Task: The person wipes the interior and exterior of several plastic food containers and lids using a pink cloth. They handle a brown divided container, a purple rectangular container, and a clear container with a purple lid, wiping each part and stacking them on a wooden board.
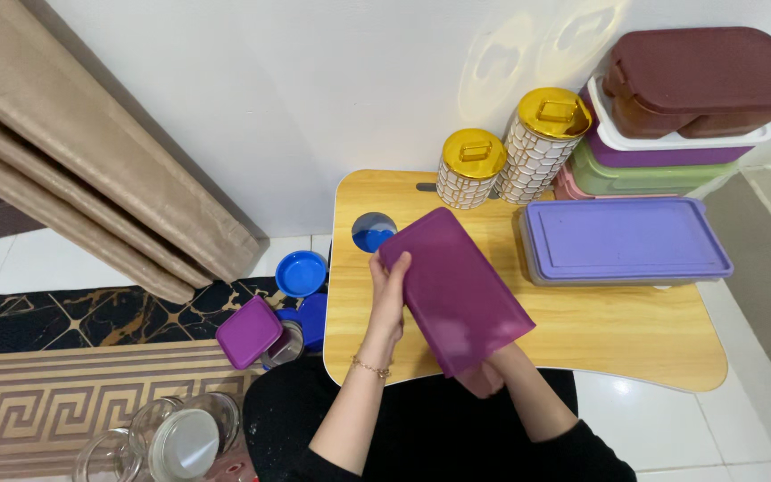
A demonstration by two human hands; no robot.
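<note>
Grasping the purple lid at opposite ends, left hand and right hand steady it, tilted, above the worktop.

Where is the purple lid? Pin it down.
The purple lid is centre frame, held over the wooden table by both hands, left of the lilac container.

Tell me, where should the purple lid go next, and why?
Probably down flat on the bare wooden table. Both the left hand and right hand hold the purple lid tilted in the air, with no open container beneath it.
</note>
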